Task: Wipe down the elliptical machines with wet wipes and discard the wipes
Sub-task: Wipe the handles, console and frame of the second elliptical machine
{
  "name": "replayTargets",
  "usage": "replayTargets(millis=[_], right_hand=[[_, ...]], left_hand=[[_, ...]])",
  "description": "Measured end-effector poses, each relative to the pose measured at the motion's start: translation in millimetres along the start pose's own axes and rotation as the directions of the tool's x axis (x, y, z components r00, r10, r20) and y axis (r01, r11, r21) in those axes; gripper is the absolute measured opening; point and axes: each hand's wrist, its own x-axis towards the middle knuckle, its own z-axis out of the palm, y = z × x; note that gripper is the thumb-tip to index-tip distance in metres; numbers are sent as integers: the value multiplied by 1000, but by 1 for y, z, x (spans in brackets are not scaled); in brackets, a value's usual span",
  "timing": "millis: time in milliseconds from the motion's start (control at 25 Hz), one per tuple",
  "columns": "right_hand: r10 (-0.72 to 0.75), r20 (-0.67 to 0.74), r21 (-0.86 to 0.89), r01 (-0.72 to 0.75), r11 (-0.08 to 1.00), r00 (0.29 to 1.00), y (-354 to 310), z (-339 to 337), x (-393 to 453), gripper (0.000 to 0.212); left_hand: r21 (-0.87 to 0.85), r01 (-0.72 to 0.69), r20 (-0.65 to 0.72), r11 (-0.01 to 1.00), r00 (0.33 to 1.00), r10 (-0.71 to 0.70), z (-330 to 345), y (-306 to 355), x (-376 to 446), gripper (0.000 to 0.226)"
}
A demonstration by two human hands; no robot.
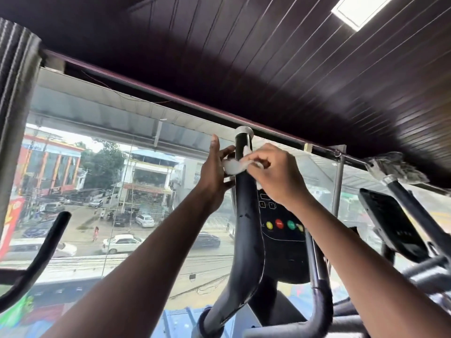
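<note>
A tall black elliptical handlebar point(246, 215) with a grey end cap rises in the middle of the head view. A white wet wipe point(233, 166) is wrapped against the bar just below the cap. My left hand point(214, 172) holds the wipe's left part against the bar, thumb raised. My right hand point(273, 172) pinches the wipe's right end from the other side. Behind the bar sits the black console point(283, 230) with yellow, red and green buttons.
A second machine's console point(393, 223) and its handle with a worn, frayed top point(395, 167) stand at the right. Another curved black handle point(39, 257) is at the lower left. A glass wall ahead overlooks a street; the dark slatted ceiling is close above.
</note>
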Motion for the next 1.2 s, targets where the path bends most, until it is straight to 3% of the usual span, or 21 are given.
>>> replayTargets(millis=[80,200,280,400,600,840,1040,1120,1200], right_hand=[[45,11,68,-45,997,999,-4,-1,-6,16],[287,-65,101,-279,955,956,-5,4,11,22],[176,-32,23,-175,984,984,-14,2,-4,17],[-30,162,-52,39,998,986,-29,-12,-27,10],[98,81,-180,-82,980,992,-16,1,27,23],[-146,238,-284,212,935,960,-59,-8,-59,24],[128,30,-201,-119,972,991,-33,-4,-18,29],[77,-5,-212,-76,974,997,-41,0,-37,28],[-60,48,-234,69,970,997,-61,-3,-75,26]], left_hand=[[-40,-12,-9,999,1000,12,7,-1,-5,61],[-51,-4,7,999,1000,4,17,-7,-14,59],[-67,-8,75,998,997,13,11,-6,-15,71],[-198,31,95,980,995,-12,6,-1,-18,73],[-166,9,58,986,998,0,11,-7,-21,75],[-217,85,99,972,993,-64,-6,-5,-24,78],[-196,87,114,977,991,-65,-5,-6,-39,75],[-210,98,136,973,988,-70,-8,-9,-43,75],[-221,118,158,968,984,-84,-14,-10,-44,74]])
